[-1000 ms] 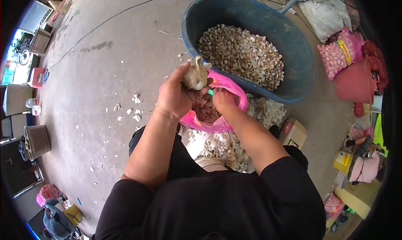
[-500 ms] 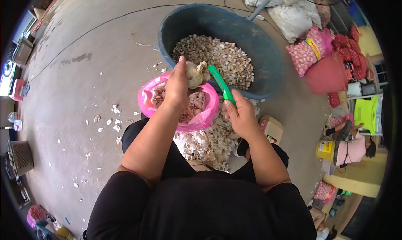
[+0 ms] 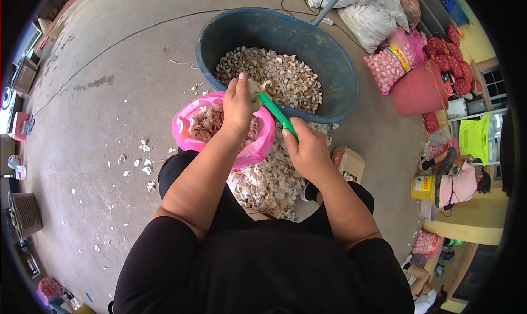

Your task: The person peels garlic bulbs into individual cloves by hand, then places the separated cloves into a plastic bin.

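My left hand (image 3: 238,108) is closed round a garlic bulb (image 3: 254,90), its stem end pointing right. In my right hand (image 3: 308,148) is a green utility knife (image 3: 279,114), whose front end meets the bulb's right side; the blade itself cannot be made out. Both hands are above a pink plastic bag (image 3: 184,136) that stands open with pinkish garlic pieces (image 3: 207,123) inside. Just beyond lies a blue oval tub (image 3: 335,56) holding a heap of loose garlic cloves (image 3: 274,75).
Garlic skins (image 3: 269,188) are piled between my legs, with scraps scattered on the floor. An open cardboard box (image 3: 348,165) is to the right. A red tub (image 3: 420,89) and a pink net sack of garlic (image 3: 384,70) stand farther off, near a seated person (image 3: 458,185).
The knife's front end has moved left and down from beside the stem onto the bulb. My left hand has turned slightly, hiding more of the bulb. The whole view has shifted a little.
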Tool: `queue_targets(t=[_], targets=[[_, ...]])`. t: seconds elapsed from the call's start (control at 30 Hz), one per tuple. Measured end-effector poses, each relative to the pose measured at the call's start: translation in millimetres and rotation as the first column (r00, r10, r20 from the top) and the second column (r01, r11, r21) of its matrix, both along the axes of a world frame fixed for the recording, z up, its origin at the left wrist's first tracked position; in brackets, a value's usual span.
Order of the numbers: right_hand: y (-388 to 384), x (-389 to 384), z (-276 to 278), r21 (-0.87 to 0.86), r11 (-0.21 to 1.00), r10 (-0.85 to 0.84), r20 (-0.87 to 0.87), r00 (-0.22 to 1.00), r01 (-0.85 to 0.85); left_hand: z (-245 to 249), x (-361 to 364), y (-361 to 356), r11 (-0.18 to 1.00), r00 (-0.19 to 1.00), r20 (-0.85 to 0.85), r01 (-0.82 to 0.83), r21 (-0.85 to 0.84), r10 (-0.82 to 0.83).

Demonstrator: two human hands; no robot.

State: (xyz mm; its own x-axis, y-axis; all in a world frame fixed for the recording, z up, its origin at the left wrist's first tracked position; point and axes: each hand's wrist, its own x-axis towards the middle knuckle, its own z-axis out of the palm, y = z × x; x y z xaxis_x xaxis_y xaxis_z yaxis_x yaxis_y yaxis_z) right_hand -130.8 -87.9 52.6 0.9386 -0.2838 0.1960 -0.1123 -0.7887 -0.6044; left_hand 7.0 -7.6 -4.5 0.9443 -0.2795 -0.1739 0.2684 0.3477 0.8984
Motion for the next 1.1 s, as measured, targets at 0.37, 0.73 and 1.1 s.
queue_targets(t=[0.37, 0.73, 1.1], targets=[[-79.5, -23.9, -29.6, 0.193, 0.959, -0.202, -0.053, 0.978, 0.209, 18.0, 19.8, 20.5, 0.899, 0.803, -0.42, 0.314, -0.306, -0.424], [-58.2, 21.6, 38.7, -0.034, 0.981, 0.189, -0.02, 0.982, -0.189, 14.3, 13.1, 11.8, 0.865, 0.809, -0.307, 0.475, -0.16, -0.501], [-63.4, 10.8, 26.7, -0.336, 0.92, 0.149, -0.171, 0.974, -0.2, 11.6, 11.5, 13.0, 0.915, 0.888, -0.222, 0.39, -0.105, -0.404]])
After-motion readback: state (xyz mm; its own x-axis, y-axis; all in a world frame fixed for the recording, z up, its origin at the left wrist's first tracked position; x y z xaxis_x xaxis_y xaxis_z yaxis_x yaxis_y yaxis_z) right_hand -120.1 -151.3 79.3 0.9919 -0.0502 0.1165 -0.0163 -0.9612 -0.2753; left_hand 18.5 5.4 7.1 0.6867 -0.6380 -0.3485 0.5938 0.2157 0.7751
